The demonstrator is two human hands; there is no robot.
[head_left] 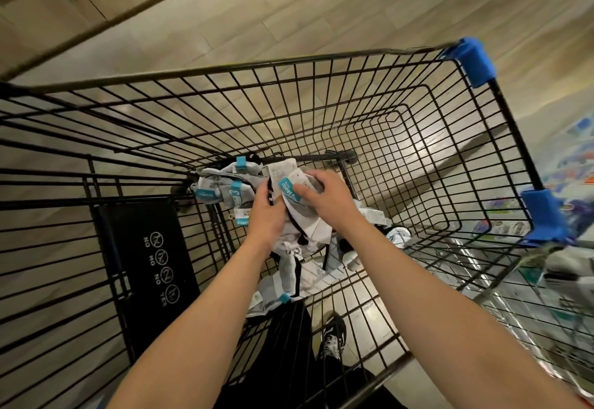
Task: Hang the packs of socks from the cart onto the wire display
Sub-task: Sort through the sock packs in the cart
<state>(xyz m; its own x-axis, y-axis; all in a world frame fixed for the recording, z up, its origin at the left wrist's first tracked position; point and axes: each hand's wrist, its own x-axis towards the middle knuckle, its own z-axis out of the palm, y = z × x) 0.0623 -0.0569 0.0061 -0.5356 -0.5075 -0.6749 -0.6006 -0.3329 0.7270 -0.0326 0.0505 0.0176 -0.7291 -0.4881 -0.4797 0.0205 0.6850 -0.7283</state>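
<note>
Our forearms reach into the cart (321,64), both hands on one pack (291,187).
Left hand (268,214) holds its left side, right hand (329,199) pinches the teal label, fingers (314,179) curled over the top, wrists bent down above the pile (225,188) on the cart floor. We'd find the hanger end first, then lift clear so nothing tangles.

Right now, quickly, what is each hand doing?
Left hand: grips the white-and-grey sock pack with the teal paper label.
Right hand: pinches the same pack.
</note>
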